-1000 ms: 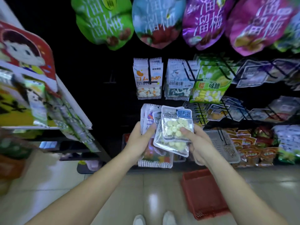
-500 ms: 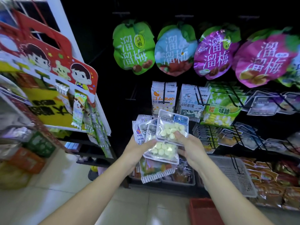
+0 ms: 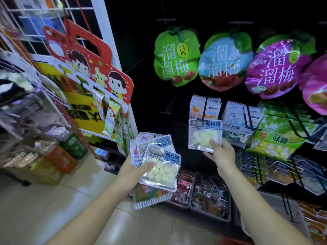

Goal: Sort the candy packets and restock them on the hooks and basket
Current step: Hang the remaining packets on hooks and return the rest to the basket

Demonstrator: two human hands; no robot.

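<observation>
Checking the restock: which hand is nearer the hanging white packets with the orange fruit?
Right. The right hand holds a milk-tablet packet in front of the lower edge of those hanging packets; the left hand holds a stack of packets lower and to their left.

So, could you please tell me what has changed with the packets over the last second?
The right hand has pulled the top milk-tablet packet off the stack and carried it up and to the right, in front of the hanging orange-printed packets. It was already pinched; nothing was let go. The left hand still grips the rest of the stack.
</observation>
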